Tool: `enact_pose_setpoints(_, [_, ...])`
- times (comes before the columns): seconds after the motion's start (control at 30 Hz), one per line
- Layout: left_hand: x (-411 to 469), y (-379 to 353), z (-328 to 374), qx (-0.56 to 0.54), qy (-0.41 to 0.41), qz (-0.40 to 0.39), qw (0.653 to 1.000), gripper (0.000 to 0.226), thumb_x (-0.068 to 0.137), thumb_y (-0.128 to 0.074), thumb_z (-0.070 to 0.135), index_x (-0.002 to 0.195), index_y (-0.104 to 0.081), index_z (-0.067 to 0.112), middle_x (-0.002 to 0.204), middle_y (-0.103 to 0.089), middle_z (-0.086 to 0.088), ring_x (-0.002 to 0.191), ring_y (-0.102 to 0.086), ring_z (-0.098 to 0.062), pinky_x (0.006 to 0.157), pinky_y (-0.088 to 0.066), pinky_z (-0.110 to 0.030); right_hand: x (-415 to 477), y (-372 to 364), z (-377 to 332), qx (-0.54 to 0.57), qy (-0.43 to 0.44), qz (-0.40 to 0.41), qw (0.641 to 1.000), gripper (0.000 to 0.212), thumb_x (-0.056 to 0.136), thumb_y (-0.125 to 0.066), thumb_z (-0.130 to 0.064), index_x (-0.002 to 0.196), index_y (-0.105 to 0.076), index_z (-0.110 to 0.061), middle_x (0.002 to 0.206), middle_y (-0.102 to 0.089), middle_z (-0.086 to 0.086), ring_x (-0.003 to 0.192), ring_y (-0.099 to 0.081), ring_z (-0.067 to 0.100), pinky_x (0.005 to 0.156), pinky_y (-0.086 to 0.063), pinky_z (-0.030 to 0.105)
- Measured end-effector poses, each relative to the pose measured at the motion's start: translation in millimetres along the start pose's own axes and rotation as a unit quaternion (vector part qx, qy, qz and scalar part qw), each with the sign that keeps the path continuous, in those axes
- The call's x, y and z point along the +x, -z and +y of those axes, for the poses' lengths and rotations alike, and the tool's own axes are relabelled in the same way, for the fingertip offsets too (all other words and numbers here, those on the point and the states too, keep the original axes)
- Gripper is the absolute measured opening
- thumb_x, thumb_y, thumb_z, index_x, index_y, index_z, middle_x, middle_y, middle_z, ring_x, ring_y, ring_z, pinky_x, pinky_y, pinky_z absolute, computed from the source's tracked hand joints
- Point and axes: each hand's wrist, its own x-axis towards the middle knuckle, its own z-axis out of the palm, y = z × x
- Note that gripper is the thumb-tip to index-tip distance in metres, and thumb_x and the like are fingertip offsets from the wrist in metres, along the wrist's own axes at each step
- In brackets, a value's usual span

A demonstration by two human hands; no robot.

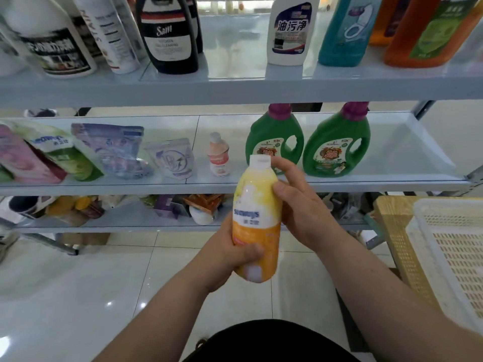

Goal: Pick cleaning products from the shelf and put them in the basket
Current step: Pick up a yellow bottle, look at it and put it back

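Both hands, left hand [232, 253] and right hand [298, 205], around yellow bottle [254, 202]

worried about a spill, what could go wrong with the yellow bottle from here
The right hand grips the yellow bottle below its white cap; squeezing might loosen it. The left hand holds only the base, so it may slip. The white basket sits off right; its rim could get clipped.

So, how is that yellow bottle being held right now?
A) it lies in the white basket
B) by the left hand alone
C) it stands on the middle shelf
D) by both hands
D: the left hand grips the lower end of the yellow bottle, and the right hand wraps round its upper part.
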Motion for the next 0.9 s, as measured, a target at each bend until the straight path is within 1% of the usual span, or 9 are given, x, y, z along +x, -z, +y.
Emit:
enact_pose_setpoints(0.07, [-3.8, 8.0, 3.4, 0.136, -0.027, 0.043, 0.989, 0.082, 0.045, -0.094, 0.05, 0.116, -0.055, 0.061, 0.112, -0.072, 0.02, 0.1, -0.07, -0.004, 0.073, -0.06, -0.022, -0.7, -11.0, -1.8, -0.033, -0.002, 0.004, 0.999, 0.031, 0.083, -0.063, -0.047, 0.114, -0.062, -0.05, 0.095, -0.07, -0.013, 0.088, -0.069, 0.01, 0.076, -0.059, 0.03])
enact_pose_setpoints(0.13, [-7.5, 19.0, 3.1, 0.244, -0.05, 0.105, 0.963, 0.072, 0.046, -0.093, 0.05, 0.106, -0.055, 0.062, 0.107, -0.063, 0.024, 0.092, -0.067, -0.001, 0.06, -0.058, -0.018, 0.5, -21.9, -10.1, -0.172, 0.023, 0.036, 0.984, 0.025, 0.082, -0.058, -0.057, 0.103, -0.063, -0.043, 0.092, -0.065, -0.019, 0.084, -0.065, 0.0, 0.069, -0.054, 0.02])
enact_pose_setpoints(0.23, [-14.2, 38.8, -0.7, 0.396, -0.075, 0.181, 0.897, 0.084, 0.051, -0.094, 0.051, 0.118, -0.044, 0.05, 0.114, -0.042, 0.024, 0.096, -0.051, 0.003, 0.073, -0.048, -0.014, 6.7, -32.9, -18.2, -0.384, 0.062, 0.098, 0.916, 0.043, 0.086, -0.045, -0.067, 0.083, -0.059, -0.027, 0.084, -0.056, -0.009, 0.076, -0.054, 0.004, 0.064, -0.044, 0.026])
enact_pose_setpoints(0.33, [-23.1, 59.9, 1.8, 0.473, -0.081, 0.184, 0.858, 0.093, 0.054, -0.092, 0.056, 0.131, -0.042, 0.042, 0.115, -0.035, 0.022, 0.099, -0.043, 0.0, 0.074, -0.039, -0.017, 13.5, -46.6, -22.6, -0.502, -0.009, 0.074, 0.862, 0.047, 0.096, -0.039, -0.064, 0.076, -0.05, -0.024, 0.074, -0.055, -0.003, 0.069, -0.052, 0.013, 0.063, -0.043, 0.034])
enact_pose_setpoints(0.4, [-29.5, 74.9, 8.0, 0.471, -0.072, 0.153, 0.866, 0.095, 0.051, -0.091, 0.058, 0.133, -0.044, 0.043, 0.113, -0.038, 0.025, 0.094, -0.048, -0.001, 0.07, -0.043, -0.016, 16.2, -56.7, -21.3, -0.561, -0.02, 0.072, 0.824, 0.045, 0.103, -0.034, -0.057, 0.077, -0.05, -0.024, 0.074, -0.057, 0.0, 0.07, -0.054, 0.018, 0.064, -0.043, 0.036])
enact_pose_setpoints(0.5, [-41.6, 97.8, 19.5, 0.355, -0.031, 0.077, 0.931, 0.086, 0.044, -0.091, 0.055, 0.118, -0.05, 0.063, 0.107, -0.054, 0.03, 0.089, -0.061, 0.0, 0.057, -0.057, -0.019, 16.8, -77.2, -19.4, -0.573, 0.047, 0.083, 0.814, 0.047, 0.1, -0.026, -0.051, 0.076, -0.051, -0.02, 0.067, -0.054, -0.002, 0.065, -0.052, 0.016, 0.059, -0.038, 0.034])
enact_pose_setpoints(0.6, [-51.9, 125.1, 25.6, 0.337, -0.006, -0.013, 0.941, 0.081, 0.043, -0.091, 0.053, 0.111, -0.053, 0.072, 0.107, -0.066, 0.031, 0.093, -0.066, 0.006, 0.075, -0.059, -0.025, 15.4, -97.4, -16.0, -0.584, 0.138, 0.051, 0.798, 0.042, 0.1, -0.024, -0.049, 0.073, -0.045, -0.025, 0.061, -0.047, -0.007, 0.056, -0.046, 0.008, 0.054, -0.03, 0.029])
enact_pose_setpoints(0.73, [-63.6, 150.8, 24.8, 0.304, 0.013, -0.084, 0.949, 0.08, 0.048, -0.094, 0.044, 0.12, -0.06, 0.056, 0.115, -0.074, 0.009, 0.105, -0.071, -0.013, 0.091, -0.06, -0.038, 11.7, -119.0, -12.8, -0.573, 0.229, 0.016, 0.787, 0.03, 0.1, -0.031, -0.042, 0.078, -0.047, -0.027, 0.065, -0.046, -0.011, 0.056, -0.045, 0.012, 0.053, -0.032, 0.025])
enact_pose_setpoints(0.9, [-69.1, 147.9, 22.1, 0.302, 0.006, -0.038, 0.953, 0.079, 0.048, -0.091, 0.056, 0.113, -0.048, 0.072, 0.108, -0.068, 0.031, 0.095, -0.068, 0.006, 0.075, -0.057, -0.017, 21.8, -140.6, -9.1, -0.573, 0.092, 0.131, 0.804, 0.051, 0.1, -0.022, -0.058, 0.078, -0.054, -0.026, 0.066, -0.054, -0.01, 0.062, -0.051, 0.009, 0.058, -0.033, 0.031])
